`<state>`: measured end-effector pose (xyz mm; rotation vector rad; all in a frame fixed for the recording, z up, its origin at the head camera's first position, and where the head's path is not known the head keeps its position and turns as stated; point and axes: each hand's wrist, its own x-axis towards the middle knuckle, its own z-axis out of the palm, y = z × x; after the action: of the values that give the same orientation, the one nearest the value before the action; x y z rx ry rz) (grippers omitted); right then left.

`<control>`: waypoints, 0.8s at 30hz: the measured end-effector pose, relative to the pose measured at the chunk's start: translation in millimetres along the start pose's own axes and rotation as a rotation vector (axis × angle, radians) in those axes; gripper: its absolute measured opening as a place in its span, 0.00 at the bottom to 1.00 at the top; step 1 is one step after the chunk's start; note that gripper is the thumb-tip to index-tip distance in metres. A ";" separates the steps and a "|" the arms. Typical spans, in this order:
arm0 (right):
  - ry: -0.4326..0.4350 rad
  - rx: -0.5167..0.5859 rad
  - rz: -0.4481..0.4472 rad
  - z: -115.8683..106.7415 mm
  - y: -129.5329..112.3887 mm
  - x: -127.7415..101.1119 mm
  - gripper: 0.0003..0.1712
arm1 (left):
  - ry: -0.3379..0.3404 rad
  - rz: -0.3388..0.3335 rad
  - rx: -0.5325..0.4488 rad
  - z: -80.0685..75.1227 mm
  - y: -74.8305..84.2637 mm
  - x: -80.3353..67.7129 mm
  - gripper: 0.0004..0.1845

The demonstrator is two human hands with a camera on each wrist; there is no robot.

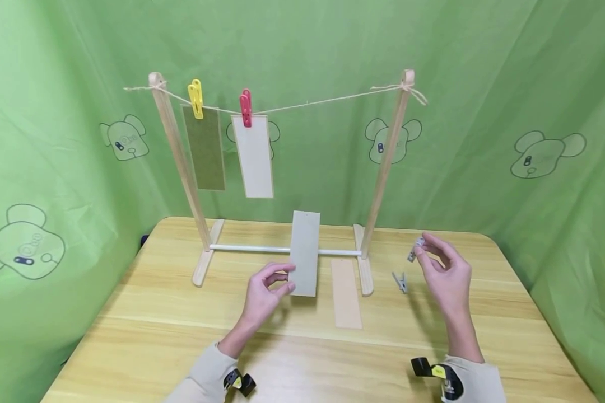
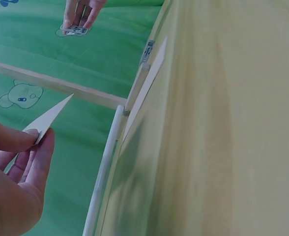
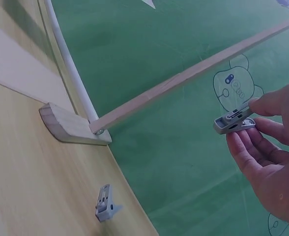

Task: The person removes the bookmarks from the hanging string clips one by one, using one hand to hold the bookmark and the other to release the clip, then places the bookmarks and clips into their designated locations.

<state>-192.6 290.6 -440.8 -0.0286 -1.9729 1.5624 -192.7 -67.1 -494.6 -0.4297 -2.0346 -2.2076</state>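
Bright, even light; soft wrist views

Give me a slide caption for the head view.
Left hand holds a grey card upright; right hand pinches a grey peg before the line rack.

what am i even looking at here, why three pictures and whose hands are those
These are one person's two bare hands, filmed by three cameras at once. The big picture comes from a camera on the head; the other two from cameras on each wrist. The left hand pinches a grey card upright. The right hand pinches a grey clothespin. On the wooden table stands a small wooden drying rack with a string; a yellow clip and a red clip each hold a card there. A tan card and a second grey clothespin lie on the table.
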 end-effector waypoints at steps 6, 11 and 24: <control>0.011 -0.017 0.011 -4.0 4.2 -0.2 0.20 | -0.006 -0.027 0.013 4.0 -3.2 -5.4 0.22; 0.024 -0.041 0.045 -7.2 9.9 0.9 0.21 | -0.021 -0.033 0.050 5.9 -5.9 -8.7 0.23; 0.023 -0.151 0.133 -15.0 18.4 0.2 0.22 | -0.044 -0.148 0.037 7.0 -14.4 -19.1 0.22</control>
<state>-192.1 309.4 -455.3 -0.2422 -2.1040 1.4841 -177.4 -60.9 -513.3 -0.3364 -2.1926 -2.2574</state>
